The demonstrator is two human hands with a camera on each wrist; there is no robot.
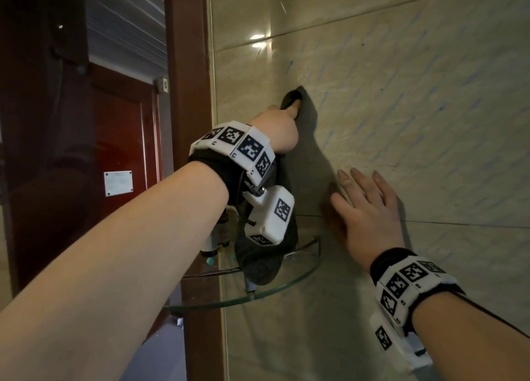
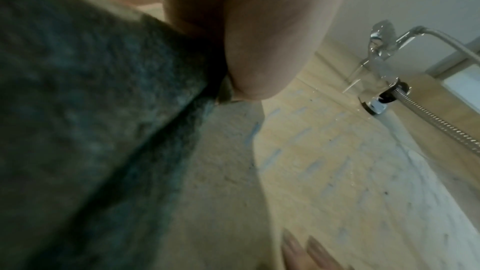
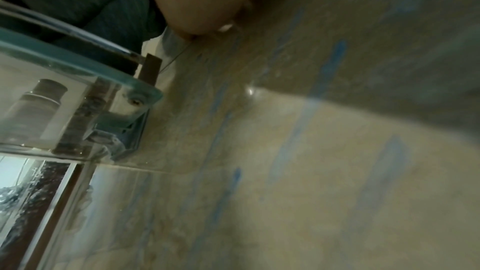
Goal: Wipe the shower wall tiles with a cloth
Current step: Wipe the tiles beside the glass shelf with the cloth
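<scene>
Head view: left hand (image 1: 275, 128) presses the cloth (image 1: 266, 254) to the tiles (image 1: 430, 94) above the glass shelf (image 1: 286, 290), grip hidden; right hand (image 1: 364, 205) lies flat, holding nothing. Left wrist: cloth (image 2: 91, 110) bunched under the palm. Right wrist: blue streaks (image 3: 330, 67) beside the shelf (image 3: 78, 65), so plenty is left, I'd say.

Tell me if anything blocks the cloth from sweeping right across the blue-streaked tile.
The right hand lies flat on the wall tile, low and right of the cloth that the left hand presses there. A level or upward sweep looks clear; the glass shelf sits below.
</scene>
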